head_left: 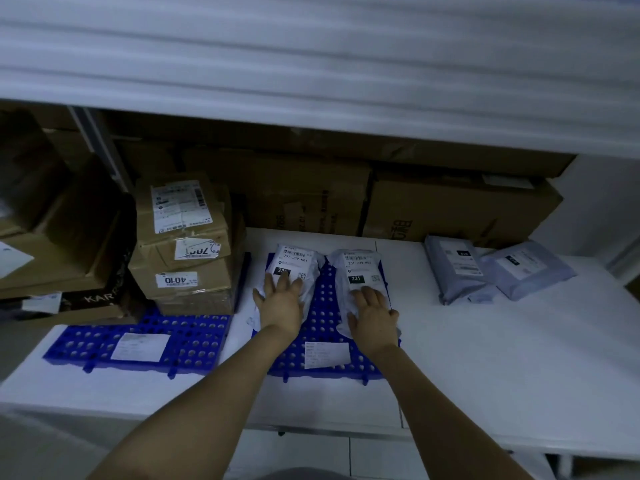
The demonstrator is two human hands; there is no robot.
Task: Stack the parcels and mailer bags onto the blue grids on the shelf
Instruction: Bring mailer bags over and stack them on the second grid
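2 white mailer bags point(360, 268) lay on the blue grid point(325, 306), left hand point(281, 299) and right hand point(374, 313) each spread flat on one, apparently settling them; next likely meant reaching for the grey bags point(453, 268) beyond the right hand.

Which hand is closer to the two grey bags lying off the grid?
The right. The right hand rests on the right white bag, just left of the grey bags; the left hand rests on the left white bag, farther away.

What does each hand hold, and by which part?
Nothing is gripped: left hand lies flat on the near end of left mailer bag, right hand on right mailer bag.
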